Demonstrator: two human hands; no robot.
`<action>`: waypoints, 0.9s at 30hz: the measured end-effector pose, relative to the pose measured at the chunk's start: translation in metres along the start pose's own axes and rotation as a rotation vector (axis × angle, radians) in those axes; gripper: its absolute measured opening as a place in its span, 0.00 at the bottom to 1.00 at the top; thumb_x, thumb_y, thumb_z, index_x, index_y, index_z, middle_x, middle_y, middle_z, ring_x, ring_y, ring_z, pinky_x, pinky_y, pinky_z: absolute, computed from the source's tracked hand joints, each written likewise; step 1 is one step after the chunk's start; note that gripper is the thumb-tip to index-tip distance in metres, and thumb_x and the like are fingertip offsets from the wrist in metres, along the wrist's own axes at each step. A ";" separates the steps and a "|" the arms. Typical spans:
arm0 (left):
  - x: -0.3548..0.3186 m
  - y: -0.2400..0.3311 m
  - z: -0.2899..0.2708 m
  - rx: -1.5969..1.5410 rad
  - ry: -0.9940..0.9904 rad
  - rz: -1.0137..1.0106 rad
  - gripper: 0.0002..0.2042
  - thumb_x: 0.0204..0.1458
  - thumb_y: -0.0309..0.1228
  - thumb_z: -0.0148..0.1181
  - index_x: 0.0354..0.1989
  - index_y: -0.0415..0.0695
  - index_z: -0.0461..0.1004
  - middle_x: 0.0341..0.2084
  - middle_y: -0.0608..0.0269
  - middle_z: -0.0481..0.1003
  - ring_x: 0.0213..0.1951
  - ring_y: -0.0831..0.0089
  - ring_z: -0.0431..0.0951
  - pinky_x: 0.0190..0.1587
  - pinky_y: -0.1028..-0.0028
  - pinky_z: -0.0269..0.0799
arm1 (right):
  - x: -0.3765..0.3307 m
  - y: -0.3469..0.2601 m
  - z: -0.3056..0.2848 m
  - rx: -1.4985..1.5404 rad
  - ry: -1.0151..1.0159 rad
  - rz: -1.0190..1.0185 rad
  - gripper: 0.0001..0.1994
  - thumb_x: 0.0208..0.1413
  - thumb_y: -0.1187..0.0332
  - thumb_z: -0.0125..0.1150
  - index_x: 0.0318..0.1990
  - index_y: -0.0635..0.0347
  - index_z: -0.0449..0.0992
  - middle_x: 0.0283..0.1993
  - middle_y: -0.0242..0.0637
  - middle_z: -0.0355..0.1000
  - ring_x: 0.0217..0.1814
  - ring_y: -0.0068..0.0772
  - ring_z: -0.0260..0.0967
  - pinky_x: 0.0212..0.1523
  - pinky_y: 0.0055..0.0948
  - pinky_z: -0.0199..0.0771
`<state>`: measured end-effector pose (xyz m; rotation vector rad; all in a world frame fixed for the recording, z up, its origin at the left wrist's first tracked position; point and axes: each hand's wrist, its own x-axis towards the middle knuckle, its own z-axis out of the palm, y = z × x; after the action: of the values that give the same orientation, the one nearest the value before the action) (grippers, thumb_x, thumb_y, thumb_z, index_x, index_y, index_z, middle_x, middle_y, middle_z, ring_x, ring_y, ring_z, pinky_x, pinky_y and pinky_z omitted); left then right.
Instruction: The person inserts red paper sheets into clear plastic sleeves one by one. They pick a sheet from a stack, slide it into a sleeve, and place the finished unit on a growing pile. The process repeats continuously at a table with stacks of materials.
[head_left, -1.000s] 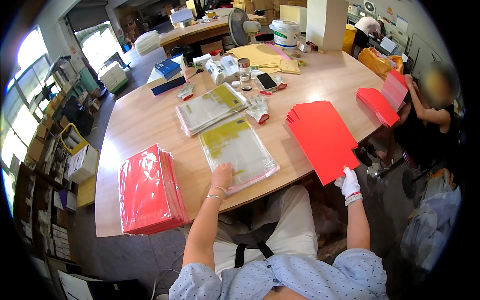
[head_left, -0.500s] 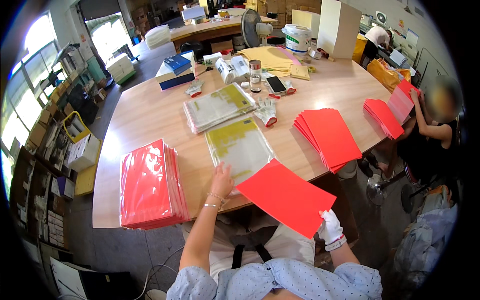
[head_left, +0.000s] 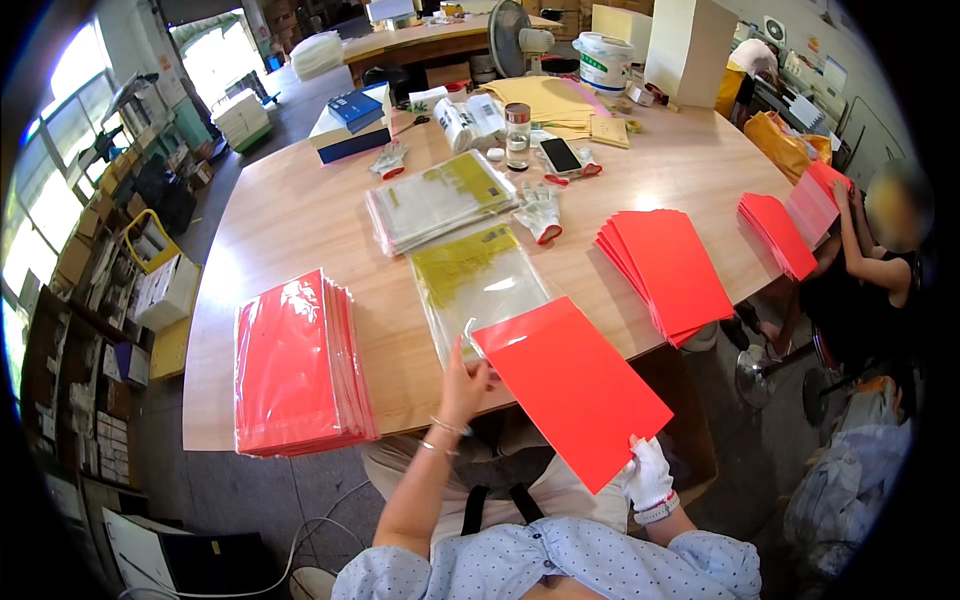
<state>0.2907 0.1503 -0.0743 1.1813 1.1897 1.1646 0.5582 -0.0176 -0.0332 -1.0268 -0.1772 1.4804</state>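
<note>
My right hand (head_left: 650, 475), in a white glove, grips the lower right corner of a red sheet (head_left: 575, 390). The sheet is tilted, and its far end reaches over a clear plastic sleeve (head_left: 470, 275) with an olive-yellow patch. My bare left hand (head_left: 466, 388) is at the sleeve's near part, beside the sheet's left edge. Its index finger points up by a bright fold of plastic; the other fingers are partly hidden. A stack of similar sleeves (head_left: 440, 200) lies just beyond. To the left stands a pile of red sheets in clear sleeves (head_left: 285, 370).
Fanned red sheets (head_left: 670, 270) lie at the table's right, with another red stack (head_left: 775, 235) farther along. A seated person (head_left: 865, 260) handles red sheets there. White gloves (head_left: 540, 210), a phone (head_left: 560, 155), a jar (head_left: 517, 135) and a bucket (head_left: 603, 62) sit farther back.
The red sheet's far end has moved up and over the sleeve, and the sheet has turned steeper. My left hand has shifted slightly right, its index finger now raised.
</note>
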 end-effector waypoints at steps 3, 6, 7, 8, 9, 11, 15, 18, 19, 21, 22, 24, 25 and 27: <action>-0.022 -0.032 0.044 -0.127 0.144 0.256 0.26 0.55 0.22 0.48 0.62 0.41 0.49 0.40 0.55 0.73 0.37 0.72 0.77 0.36 0.74 0.74 | -0.004 0.005 -0.003 0.044 -0.026 0.080 0.08 0.59 0.71 0.44 0.44 0.56 0.66 0.28 0.28 0.66 0.20 0.17 0.60 0.20 0.19 0.63; -0.022 -0.129 0.058 0.117 -0.136 0.413 0.19 0.57 0.25 0.47 0.57 0.40 0.57 0.40 0.57 0.73 0.38 0.74 0.76 0.38 0.73 0.74 | -0.015 0.008 0.002 -0.061 -0.070 0.137 0.07 0.60 0.70 0.44 0.45 0.55 0.65 0.28 0.27 0.65 0.19 0.19 0.60 0.20 0.20 0.63; -0.029 -0.147 0.062 0.143 -0.187 0.341 0.18 0.57 0.25 0.47 0.56 0.39 0.58 0.40 0.58 0.73 0.38 0.74 0.76 0.38 0.73 0.74 | -0.016 0.011 0.003 -0.110 -0.094 0.147 0.08 0.60 0.70 0.44 0.45 0.55 0.65 0.28 0.27 0.65 0.19 0.19 0.60 0.20 0.21 0.64; -0.040 -0.163 0.070 0.139 -0.215 0.258 0.16 0.57 0.26 0.47 0.54 0.39 0.59 0.40 0.58 0.73 0.38 0.74 0.75 0.39 0.73 0.74 | -0.015 0.012 0.002 -0.154 -0.119 0.148 0.08 0.60 0.70 0.44 0.45 0.55 0.65 0.28 0.27 0.65 0.19 0.19 0.60 0.21 0.21 0.64; -0.053 -0.172 0.076 0.131 -0.235 0.191 0.15 0.57 0.26 0.47 0.53 0.39 0.60 0.40 0.58 0.73 0.38 0.74 0.75 0.39 0.73 0.74 | -0.014 0.016 -0.001 -0.067 -0.110 0.196 0.08 0.60 0.69 0.44 0.46 0.55 0.65 0.32 0.30 0.67 0.23 0.22 0.64 0.24 0.25 0.67; -0.081 -0.181 0.091 0.084 -0.227 0.070 0.13 0.58 0.27 0.46 0.51 0.39 0.63 0.40 0.59 0.73 0.38 0.74 0.75 0.39 0.73 0.74 | 0.002 0.024 0.015 -0.148 -0.111 0.145 0.08 0.60 0.70 0.44 0.45 0.55 0.65 0.36 0.32 0.68 0.27 0.25 0.66 0.27 0.27 0.69; -0.101 -0.140 0.106 -0.032 -0.167 -0.216 0.10 0.59 0.28 0.45 0.46 0.38 0.67 0.40 0.61 0.73 0.38 0.74 0.75 0.40 0.74 0.74 | 0.078 0.066 0.002 0.080 -0.208 0.259 0.07 0.60 0.66 0.46 0.42 0.59 0.65 0.42 0.44 0.68 0.42 0.42 0.71 0.46 0.46 0.74; -0.096 -0.119 0.102 -0.261 -0.126 -0.386 0.11 0.58 0.28 0.46 0.48 0.39 0.67 0.40 0.63 0.73 0.39 0.75 0.75 0.40 0.73 0.74 | 0.114 0.069 0.014 0.286 -0.203 0.367 0.10 0.61 0.64 0.46 0.44 0.60 0.64 0.42 0.47 0.69 0.44 0.47 0.70 0.48 0.48 0.72; -0.094 -0.127 0.096 -0.375 -0.143 -0.382 0.11 0.58 0.28 0.47 0.48 0.40 0.67 0.40 0.64 0.73 0.39 0.76 0.75 0.40 0.73 0.74 | 0.113 0.069 0.017 0.244 -0.236 0.364 0.09 0.60 0.65 0.47 0.43 0.60 0.64 0.41 0.46 0.69 0.43 0.45 0.71 0.46 0.46 0.73; -0.098 -0.122 0.087 -0.542 -0.156 -0.261 0.14 0.57 0.31 0.50 0.51 0.42 0.67 0.46 0.63 0.71 0.46 0.74 0.73 0.45 0.73 0.72 | 0.104 0.062 0.020 0.161 -0.292 0.356 0.07 0.59 0.66 0.48 0.40 0.59 0.65 0.39 0.44 0.69 0.41 0.41 0.72 0.42 0.41 0.76; -0.104 -0.113 0.078 -0.501 -0.098 -0.303 0.15 0.57 0.32 0.50 0.51 0.42 0.67 0.47 0.63 0.71 0.47 0.74 0.72 0.45 0.73 0.71 | 0.096 0.057 0.019 0.019 -0.330 0.373 0.07 0.59 0.66 0.48 0.39 0.60 0.65 0.38 0.42 0.70 0.39 0.38 0.72 0.40 0.39 0.76; -0.113 -0.101 0.049 -0.412 0.012 -0.396 0.16 0.57 0.34 0.50 0.53 0.43 0.67 0.49 0.64 0.70 0.50 0.74 0.70 0.46 0.74 0.69 | 0.084 0.045 0.019 -0.260 -0.397 0.407 0.06 0.59 0.67 0.48 0.38 0.60 0.66 0.37 0.39 0.70 0.36 0.33 0.72 0.36 0.33 0.76; -0.114 -0.101 0.037 -0.402 0.041 -0.418 0.17 0.57 0.35 0.49 0.53 0.43 0.67 0.49 0.63 0.70 0.50 0.74 0.71 0.46 0.73 0.68 | 0.086 0.049 0.017 -0.593 -0.495 0.289 0.08 0.61 0.67 0.46 0.36 0.61 0.68 0.35 0.35 0.70 0.31 0.26 0.71 0.30 0.28 0.73; -0.111 -0.108 0.021 -0.352 0.031 -0.426 0.18 0.59 0.38 0.46 0.52 0.41 0.68 0.49 0.62 0.71 0.50 0.73 0.71 0.48 0.72 0.65 | 0.084 0.062 0.032 -1.123 -0.586 -0.248 0.05 0.54 0.69 0.51 0.33 0.60 0.70 0.32 0.36 0.70 0.32 0.35 0.70 0.31 0.32 0.71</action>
<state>0.3097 0.0341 -0.1773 0.6088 1.1327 1.0133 0.5058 0.0557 -0.0949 -1.3053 -1.6303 1.3821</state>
